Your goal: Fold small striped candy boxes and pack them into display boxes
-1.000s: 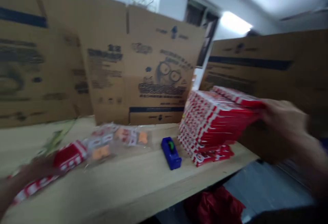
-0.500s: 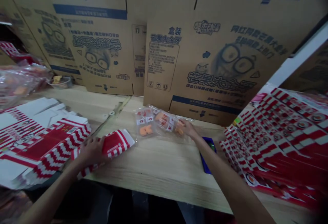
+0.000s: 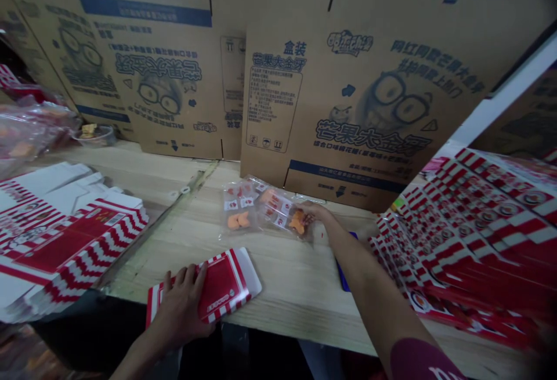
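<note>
My left hand (image 3: 179, 304) grips a red and white striped carton (image 3: 220, 287) at the near edge of the wooden table (image 3: 278, 278), fingers spread over its top. My right hand (image 3: 314, 215) reaches across the table and pinches the right end of a row of clear plastic packets (image 3: 256, 209) holding orange pieces and small red and white labels. The packets lie in front of the big cardboard boxes.
Tall printed cardboard boxes (image 3: 348, 84) wall off the back of the table. A stack of flat red and white cartons (image 3: 474, 235) fills the right side, another pile (image 3: 65, 235) the left. A blue object (image 3: 342, 275) lies partly hidden under my right forearm. More plastic bags (image 3: 26, 130) sit far left.
My left hand has pulled the striped carton toward the table's near edge. My right hand left the stack of cartons on the right and closed on the end of the packets.
</note>
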